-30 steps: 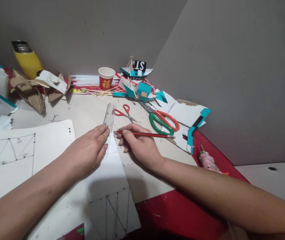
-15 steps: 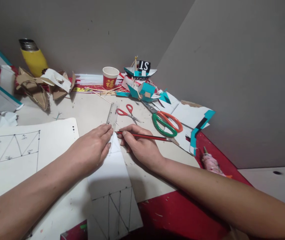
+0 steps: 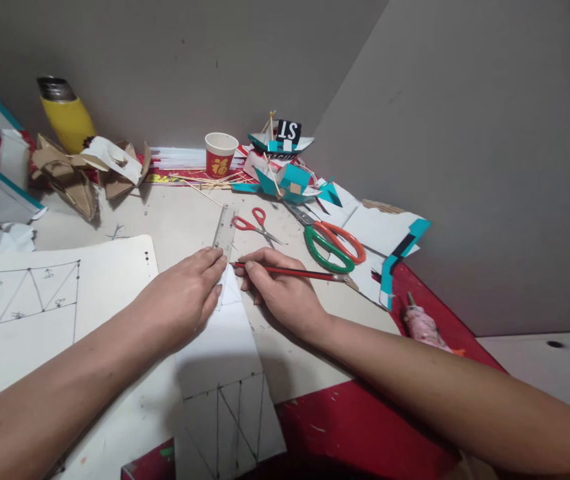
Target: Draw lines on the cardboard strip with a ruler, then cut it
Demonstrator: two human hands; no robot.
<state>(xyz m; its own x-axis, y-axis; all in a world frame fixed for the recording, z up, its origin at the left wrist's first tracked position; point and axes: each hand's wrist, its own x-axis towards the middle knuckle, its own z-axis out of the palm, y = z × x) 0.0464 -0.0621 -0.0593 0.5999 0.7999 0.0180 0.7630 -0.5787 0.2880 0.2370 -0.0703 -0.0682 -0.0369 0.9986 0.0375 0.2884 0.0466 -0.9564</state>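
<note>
My left hand (image 3: 187, 293) presses a clear ruler (image 3: 225, 230) down on a narrow white strip of paper (image 3: 209, 357), its fingers close together. Pencilled slanting lines mark the strip's near end. In my right hand (image 3: 282, 283) is a red and black pencil (image 3: 295, 271), pinched with its tip at the ruler's right edge near the strip's far end. Small red-handled scissors (image 3: 257, 227) lie just beyond my right hand. Larger scissors with green and orange handles (image 3: 332, 247) rest to its right.
A sheet with drawn triangles (image 3: 22, 293) lies at left. Along the back stand a yellow bottle (image 3: 67, 120), crumpled cardboard (image 3: 67, 177), a red and white paper cup (image 3: 221, 157) and folded card boats (image 3: 287, 180). A pink wrapped tube (image 3: 422, 323) lies at right, by grey walls.
</note>
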